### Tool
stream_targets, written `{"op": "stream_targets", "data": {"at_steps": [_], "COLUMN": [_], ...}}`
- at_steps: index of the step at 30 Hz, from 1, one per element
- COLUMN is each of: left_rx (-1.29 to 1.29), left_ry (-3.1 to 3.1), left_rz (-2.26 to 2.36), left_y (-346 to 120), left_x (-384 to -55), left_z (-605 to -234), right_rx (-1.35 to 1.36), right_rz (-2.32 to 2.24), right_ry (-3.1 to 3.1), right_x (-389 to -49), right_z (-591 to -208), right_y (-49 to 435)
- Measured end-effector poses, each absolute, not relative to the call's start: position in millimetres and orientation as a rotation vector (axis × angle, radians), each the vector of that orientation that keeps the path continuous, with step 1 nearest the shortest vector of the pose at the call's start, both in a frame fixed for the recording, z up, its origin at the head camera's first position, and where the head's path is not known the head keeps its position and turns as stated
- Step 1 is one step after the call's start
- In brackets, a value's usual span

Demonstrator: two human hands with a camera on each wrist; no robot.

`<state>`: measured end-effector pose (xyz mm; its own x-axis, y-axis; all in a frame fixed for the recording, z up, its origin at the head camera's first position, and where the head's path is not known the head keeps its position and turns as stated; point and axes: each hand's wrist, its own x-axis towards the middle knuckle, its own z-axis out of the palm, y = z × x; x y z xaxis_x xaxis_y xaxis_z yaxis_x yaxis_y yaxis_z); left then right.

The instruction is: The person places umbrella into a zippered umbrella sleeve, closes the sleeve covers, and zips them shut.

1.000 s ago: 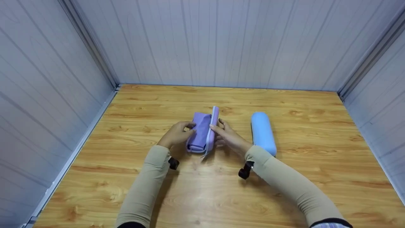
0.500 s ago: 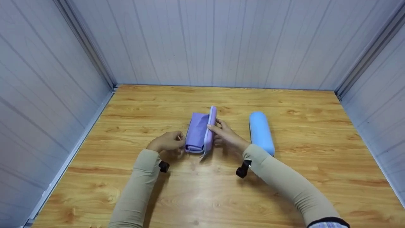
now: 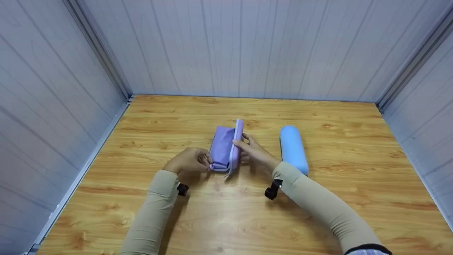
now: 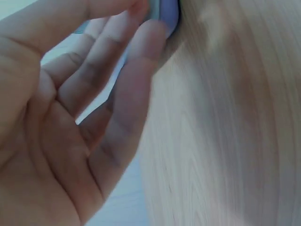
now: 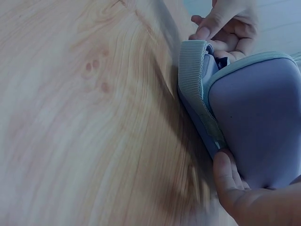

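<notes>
A purple zip case (image 3: 236,152) stands open on the table, its lid upright on the right side. Folded purple fabric (image 3: 222,143) fills the lower half. My right hand (image 3: 257,152) holds the lid, thumb on its rim and fingers behind it. At the near left corner, my left hand (image 3: 193,160) pinches the case's edge with bent fingers. In the right wrist view, the left thumb and fingers (image 5: 223,30) meet at the end of a pale ribbed strap (image 5: 190,61). The left wrist view shows the left palm and only a sliver of the case.
A closed light-blue rounded case (image 3: 294,149) lies right of the purple one, close to my right forearm. The wooden table (image 3: 219,219) is bordered by pale panel walls (image 3: 226,49) at the back and both sides.
My left hand has moved off the folded fabric, out to the left, then in to the case's near left corner. The right hand keeps its hold on the lid.
</notes>
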<state>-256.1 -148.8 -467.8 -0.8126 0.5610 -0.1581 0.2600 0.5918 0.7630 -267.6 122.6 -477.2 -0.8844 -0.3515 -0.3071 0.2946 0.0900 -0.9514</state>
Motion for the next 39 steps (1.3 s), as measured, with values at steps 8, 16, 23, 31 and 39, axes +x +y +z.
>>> {"op": "stream_targets", "data": {"at_steps": [8, 16, 23, 31, 39], "left_rx": [0.655, 0.665, 0.68, 0.675, 0.318], "left_ry": [2.52, 2.552, 2.504, 2.353, 2.171], "left_rz": [1.095, 1.104, 1.133, 1.216, 1.405], "left_y": [-142, -140, -141, -148, -146], "left_x": [-257, -259, -261, -262, -259], "left_z": [-475, -479, -479, -480, -480], "right_rx": [-0.059, -0.104, -0.135, -0.229, -0.247], "right_rz": [-1.833, -1.826, -1.743, -1.671, -1.631], "right_ry": [1.943, 1.927, 2.026, 2.124, 2.179], "right_x": [-267, -266, -265, -266, -266], "right_z": [-477, -478, -479, -485, -485], "right_y": [121, 117, 110, 104, 102]}}
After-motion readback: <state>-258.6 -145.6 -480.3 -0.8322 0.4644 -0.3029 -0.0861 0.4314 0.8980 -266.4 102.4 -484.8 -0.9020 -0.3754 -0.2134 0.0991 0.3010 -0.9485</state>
